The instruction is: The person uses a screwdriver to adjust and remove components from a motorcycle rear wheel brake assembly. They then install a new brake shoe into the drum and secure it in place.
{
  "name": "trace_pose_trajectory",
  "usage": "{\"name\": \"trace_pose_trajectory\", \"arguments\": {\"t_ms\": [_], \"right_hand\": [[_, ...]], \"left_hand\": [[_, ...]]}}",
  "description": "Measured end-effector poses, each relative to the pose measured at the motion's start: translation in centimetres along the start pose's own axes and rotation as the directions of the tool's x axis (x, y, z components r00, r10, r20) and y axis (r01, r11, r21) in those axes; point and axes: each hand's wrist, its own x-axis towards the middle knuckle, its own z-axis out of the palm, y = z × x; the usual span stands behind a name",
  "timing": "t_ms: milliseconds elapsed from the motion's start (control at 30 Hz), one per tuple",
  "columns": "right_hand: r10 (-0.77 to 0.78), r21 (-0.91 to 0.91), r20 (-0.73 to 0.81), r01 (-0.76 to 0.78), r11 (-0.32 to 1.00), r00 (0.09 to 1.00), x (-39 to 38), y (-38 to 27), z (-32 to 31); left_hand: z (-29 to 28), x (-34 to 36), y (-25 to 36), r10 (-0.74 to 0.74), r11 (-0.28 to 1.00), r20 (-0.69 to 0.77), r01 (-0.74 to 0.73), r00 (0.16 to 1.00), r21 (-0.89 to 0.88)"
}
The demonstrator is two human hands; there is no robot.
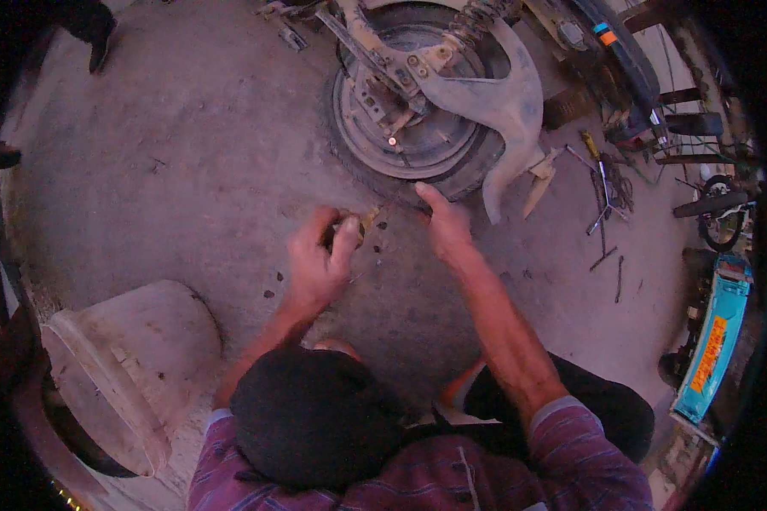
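My left hand (320,260) is closed, thumb against curled fingers, on a small yellowish-brown piece (366,223) that mostly hides in the grip; its kind cannot be made out. This hand stays just above the floor, a little apart from the wheel. With the thumb on top, my right hand (448,226) grips the near edge of a dusty black tyre (368,179); its other fingers are hidden beneath. The tyre sits on a motorbike wheel rim, joined to a grey swingarm (507,98) with a coil spring (473,24) at its far side.
A large dusty bucket (175,341) stands at the left. Dark crumbs (269,294) lie on the concrete floor. On the right are a yellow-handled screwdriver (590,145), a three-armed wrench (606,206), metal rods and a turquoise panel (699,387). A dark shoe (100,47) shows at the far left.
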Motion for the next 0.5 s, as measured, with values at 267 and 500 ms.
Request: {"name": "trace_pose_trajectory", "arguments": {"t_ms": [267, 500], "right_hand": [[0.064, 0.123, 0.053, -0.07, 0.99, 0.997, -1.1, -0.4, 0.9], [0.032, 0.13, 0.144, -0.051, 0.99, 0.989, -0.1, 0.0, -0.1]], "left_hand": [[-3.0, 8.5, 4.5, -0.226, 0.969, 0.141, 0.207, 0.964, 0.136], [-3.5, 19.7, 5.6, -0.351, 0.935, 0.282, 0.318, 0.893, 0.156]]}}
